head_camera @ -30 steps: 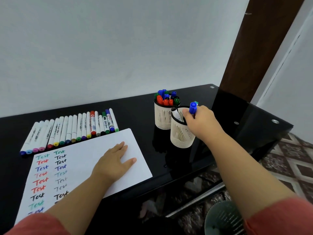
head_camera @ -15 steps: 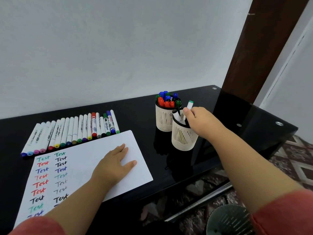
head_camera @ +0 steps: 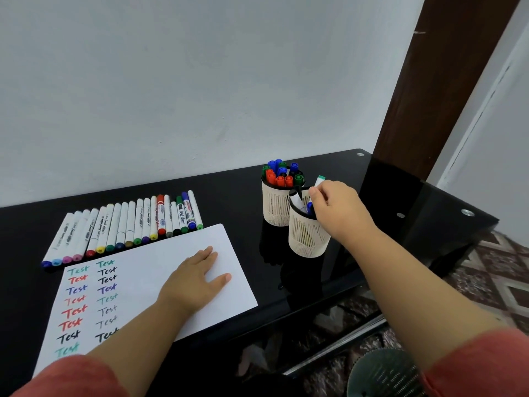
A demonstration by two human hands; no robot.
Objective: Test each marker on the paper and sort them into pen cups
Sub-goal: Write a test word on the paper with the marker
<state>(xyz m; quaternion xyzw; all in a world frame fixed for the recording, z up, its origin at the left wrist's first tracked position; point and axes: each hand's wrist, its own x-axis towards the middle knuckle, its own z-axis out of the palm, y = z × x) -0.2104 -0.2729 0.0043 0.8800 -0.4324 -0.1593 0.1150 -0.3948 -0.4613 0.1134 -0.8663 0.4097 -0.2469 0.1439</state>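
My right hand (head_camera: 337, 207) hovers over the near white mesh pen cup (head_camera: 306, 239), fingers curled down into its mouth. A blue marker (head_camera: 309, 207) sits low in that cup, its cap pressed against my fingertips. The same cup holds a black-capped marker (head_camera: 294, 197) and a green-capped white one (head_camera: 320, 180). Behind it, the far pen cup (head_camera: 274, 207) is packed with blue, red, green and black markers. My left hand (head_camera: 197, 279) lies flat on the paper (head_camera: 160, 262), which carries two columns of coloured "Test" words. A row of several markers (head_camera: 123, 224) lies behind the paper.
Everything stands on a glossy black glass table (head_camera: 234, 204) against a white wall. A brown wooden post (head_camera: 446, 81) rises at the back right corner. A round green mesh bin (head_camera: 383, 373) sits on the patterned floor past the table's front edge.
My right hand has lowered the blue marker from above the near cup down into it. The left hand stays flat on the paper.
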